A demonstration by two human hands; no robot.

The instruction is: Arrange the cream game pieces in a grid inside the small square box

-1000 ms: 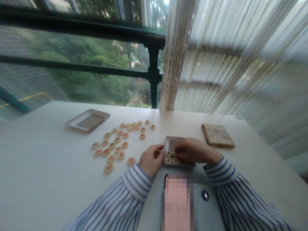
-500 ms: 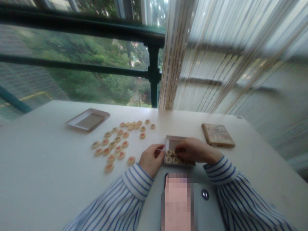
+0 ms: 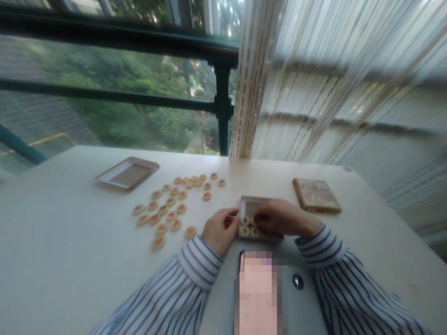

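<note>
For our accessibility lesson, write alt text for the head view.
The right hand rests on round pale wooden discs in a small square grey box; the left hand touches its edge. More discs lie loose on the white table.

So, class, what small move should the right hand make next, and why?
Probably seat the piece flat in the box and let go: the right hand has fingertips on it, the left hand touches the box's edge, and loose pieces lie on the table.
</note>
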